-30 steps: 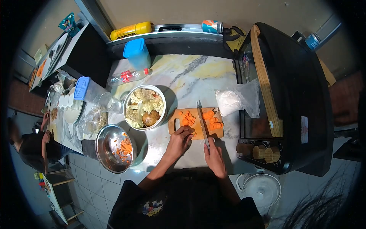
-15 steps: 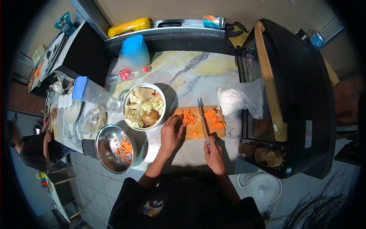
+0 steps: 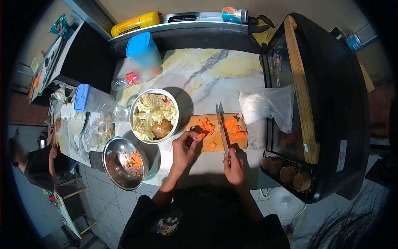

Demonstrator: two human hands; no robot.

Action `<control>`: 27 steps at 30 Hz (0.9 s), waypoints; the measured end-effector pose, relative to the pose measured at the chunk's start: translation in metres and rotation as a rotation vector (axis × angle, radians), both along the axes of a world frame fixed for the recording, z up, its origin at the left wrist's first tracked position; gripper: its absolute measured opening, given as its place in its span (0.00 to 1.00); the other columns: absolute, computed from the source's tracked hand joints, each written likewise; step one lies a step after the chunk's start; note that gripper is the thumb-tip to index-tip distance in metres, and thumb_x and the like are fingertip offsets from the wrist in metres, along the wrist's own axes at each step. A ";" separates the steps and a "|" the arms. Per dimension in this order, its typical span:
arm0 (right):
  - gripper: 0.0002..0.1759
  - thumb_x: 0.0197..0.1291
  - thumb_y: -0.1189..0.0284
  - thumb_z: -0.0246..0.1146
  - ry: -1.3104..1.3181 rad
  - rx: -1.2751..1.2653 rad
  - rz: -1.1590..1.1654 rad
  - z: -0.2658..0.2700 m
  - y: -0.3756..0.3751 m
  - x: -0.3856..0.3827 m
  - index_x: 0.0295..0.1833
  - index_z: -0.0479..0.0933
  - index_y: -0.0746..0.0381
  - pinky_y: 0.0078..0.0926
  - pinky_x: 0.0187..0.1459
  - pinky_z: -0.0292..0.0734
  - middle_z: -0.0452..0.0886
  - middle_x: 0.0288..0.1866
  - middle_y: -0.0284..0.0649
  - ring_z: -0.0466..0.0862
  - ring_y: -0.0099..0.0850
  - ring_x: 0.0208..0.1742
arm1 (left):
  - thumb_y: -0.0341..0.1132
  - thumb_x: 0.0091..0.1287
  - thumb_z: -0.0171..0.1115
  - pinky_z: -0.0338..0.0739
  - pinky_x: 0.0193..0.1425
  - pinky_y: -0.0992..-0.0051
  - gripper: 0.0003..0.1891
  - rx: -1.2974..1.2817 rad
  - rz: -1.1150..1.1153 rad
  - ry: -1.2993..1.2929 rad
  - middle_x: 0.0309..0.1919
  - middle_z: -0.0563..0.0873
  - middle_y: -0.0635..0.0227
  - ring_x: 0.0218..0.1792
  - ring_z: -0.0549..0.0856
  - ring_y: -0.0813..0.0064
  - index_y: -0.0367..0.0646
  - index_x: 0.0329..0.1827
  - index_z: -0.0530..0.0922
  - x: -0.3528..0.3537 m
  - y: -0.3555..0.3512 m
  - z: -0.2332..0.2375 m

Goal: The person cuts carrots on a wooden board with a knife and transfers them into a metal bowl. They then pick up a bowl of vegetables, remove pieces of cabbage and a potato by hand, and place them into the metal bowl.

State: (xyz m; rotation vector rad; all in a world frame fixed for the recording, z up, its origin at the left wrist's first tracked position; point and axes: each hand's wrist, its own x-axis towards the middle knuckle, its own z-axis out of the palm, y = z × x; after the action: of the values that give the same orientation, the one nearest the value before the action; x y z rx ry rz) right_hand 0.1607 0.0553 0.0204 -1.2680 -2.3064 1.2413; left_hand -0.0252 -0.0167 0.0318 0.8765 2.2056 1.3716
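Note:
My right hand [image 3: 234,169] grips the handle of a kitchen knife [image 3: 222,126], its blade pointing away from me across a wooden cutting board [image 3: 239,145]. My left hand [image 3: 184,151] is at the board's left edge, with a small carrot piece [image 3: 201,135] pinched between thumb and fingers. Left of the blade lies a group of small carrot pieces [image 3: 205,125], with a single slice [image 3: 212,145] nearer me. Larger carrot pieces [image 3: 236,129] sit to the blade's right.
A white bowl [image 3: 177,124] holds cabbage leaves [image 3: 151,103] and a brown potato [image 3: 162,128]. Nearer me, a steel bowl [image 3: 114,171] contains orange peelings [image 3: 134,163]. A bag of white powder [image 3: 253,107] lies beside a black oven [image 3: 340,103]. Another person [image 3: 39,166] stands far left.
My left hand has lifted slightly and now pinches a carrot piece at the board's edge. The knife stays almost in place. The whole view has shifted a little.

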 end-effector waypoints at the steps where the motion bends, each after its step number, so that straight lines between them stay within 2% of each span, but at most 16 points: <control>1: 0.14 0.71 0.68 0.53 -0.002 -0.004 0.000 0.000 0.000 0.000 0.59 0.67 0.59 0.56 0.44 0.70 0.79 0.36 0.58 0.77 0.62 0.38 | 0.26 0.62 0.70 0.76 0.35 0.78 0.08 0.008 0.016 -0.055 0.27 0.85 0.65 0.27 0.81 0.81 0.32 0.40 0.81 0.000 -0.002 -0.001; 3: 0.15 0.71 0.68 0.53 -0.078 0.013 0.000 0.001 -0.001 0.000 0.59 0.67 0.60 0.51 0.47 0.70 0.80 0.37 0.56 0.78 0.59 0.42 | 0.26 0.62 0.70 0.77 0.37 0.78 0.09 0.013 0.034 -0.111 0.28 0.86 0.65 0.28 0.82 0.80 0.32 0.41 0.82 0.001 -0.005 -0.002; 7: 0.15 0.71 0.68 0.53 -0.086 -0.029 0.007 0.000 -0.001 0.000 0.59 0.67 0.61 0.49 0.50 0.69 0.80 0.39 0.57 0.79 0.59 0.43 | 0.26 0.63 0.69 0.79 0.41 0.76 0.09 -0.024 0.003 -0.150 0.31 0.88 0.61 0.32 0.85 0.77 0.33 0.44 0.84 0.000 -0.013 0.000; 9: 0.21 0.68 0.69 0.58 -0.047 0.030 -0.020 -0.008 -0.003 0.003 0.64 0.70 0.62 0.49 0.45 0.72 0.80 0.48 0.55 0.77 0.58 0.40 | 0.25 0.63 0.68 0.79 0.42 0.76 0.09 -0.054 -0.028 -0.147 0.33 0.88 0.59 0.34 0.86 0.75 0.33 0.44 0.85 0.000 -0.016 0.002; 11: 0.20 0.68 0.69 0.58 -0.026 0.033 -0.008 -0.010 -0.003 0.004 0.64 0.69 0.61 0.50 0.45 0.72 0.80 0.46 0.56 0.77 0.59 0.39 | 0.24 0.62 0.67 0.80 0.42 0.73 0.09 -0.115 -0.114 -0.058 0.36 0.89 0.56 0.35 0.88 0.66 0.36 0.45 0.86 -0.001 -0.017 0.006; 14: 0.19 0.68 0.69 0.57 -0.018 -0.005 0.008 -0.003 -0.001 0.000 0.63 0.69 0.60 0.51 0.44 0.71 0.80 0.42 0.56 0.77 0.59 0.38 | 0.23 0.61 0.67 0.80 0.41 0.72 0.10 -0.166 -0.180 -0.035 0.38 0.88 0.56 0.36 0.88 0.61 0.39 0.46 0.87 0.000 -0.013 0.021; 18: 0.14 0.68 0.70 0.57 -0.005 -0.021 0.007 -0.006 -0.001 -0.003 0.57 0.69 0.59 0.52 0.41 0.69 0.79 0.33 0.55 0.77 0.58 0.36 | 0.23 0.61 0.66 0.80 0.40 0.71 0.10 -0.184 -0.210 0.001 0.39 0.88 0.58 0.36 0.88 0.61 0.39 0.45 0.87 -0.001 -0.013 0.015; 21: 0.12 0.68 0.69 0.57 0.022 0.031 0.000 -0.005 -0.002 -0.004 0.54 0.69 0.59 0.52 0.41 0.69 0.78 0.33 0.55 0.77 0.58 0.36 | 0.23 0.62 0.66 0.80 0.40 0.72 0.09 -0.147 -0.174 0.018 0.38 0.89 0.57 0.35 0.88 0.63 0.37 0.44 0.86 0.000 -0.012 0.014; 23: 0.13 0.68 0.69 0.57 0.008 -0.002 0.003 0.000 -0.001 -0.005 0.55 0.69 0.59 0.52 0.41 0.69 0.78 0.34 0.55 0.77 0.58 0.36 | 0.23 0.62 0.66 0.80 0.40 0.72 0.08 -0.116 -0.042 -0.063 0.36 0.89 0.57 0.35 0.88 0.65 0.36 0.43 0.85 0.001 -0.008 0.017; 27: 0.15 0.68 0.69 0.57 0.012 0.021 0.012 -0.002 -0.002 -0.007 0.58 0.70 0.60 0.51 0.41 0.69 0.79 0.38 0.54 0.77 0.57 0.35 | 0.24 0.62 0.67 0.80 0.41 0.72 0.07 -0.111 -0.040 -0.056 0.35 0.88 0.57 0.35 0.88 0.67 0.35 0.43 0.85 -0.005 -0.007 0.010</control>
State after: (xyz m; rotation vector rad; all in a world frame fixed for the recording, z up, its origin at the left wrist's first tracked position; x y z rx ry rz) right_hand 0.1536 0.0534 0.0185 -1.2385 -2.3162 1.2211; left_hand -0.0307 -0.0238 0.0420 0.8281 2.1862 1.2282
